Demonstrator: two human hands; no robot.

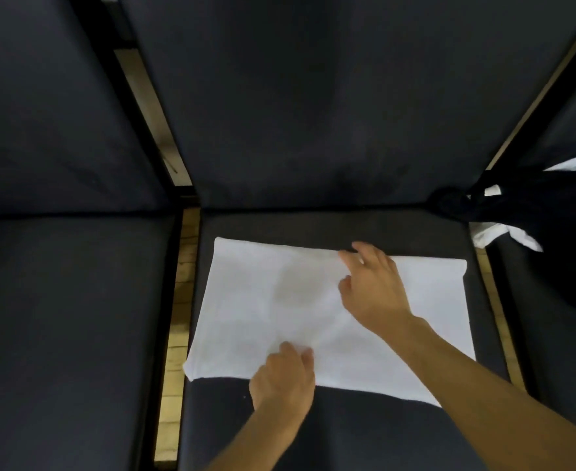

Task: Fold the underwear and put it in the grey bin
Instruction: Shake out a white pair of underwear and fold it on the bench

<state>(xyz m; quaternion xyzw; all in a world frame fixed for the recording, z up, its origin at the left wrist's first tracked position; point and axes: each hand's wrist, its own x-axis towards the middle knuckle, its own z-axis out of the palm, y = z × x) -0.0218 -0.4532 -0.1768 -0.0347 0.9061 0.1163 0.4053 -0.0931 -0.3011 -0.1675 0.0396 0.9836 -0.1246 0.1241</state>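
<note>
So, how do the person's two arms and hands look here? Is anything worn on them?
Both forearms are bare as far as the picture shows: no sleeves, no gloves. The left hand and the right hand show no ring, watch or bracelet that I can see. The picture is somewhat soft, so a very thin ring could be missed.

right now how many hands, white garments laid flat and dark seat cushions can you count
hands: 2, left hand and right hand
white garment laid flat: 1
dark seat cushions: 3, left, middle, right
total: 6
</note>
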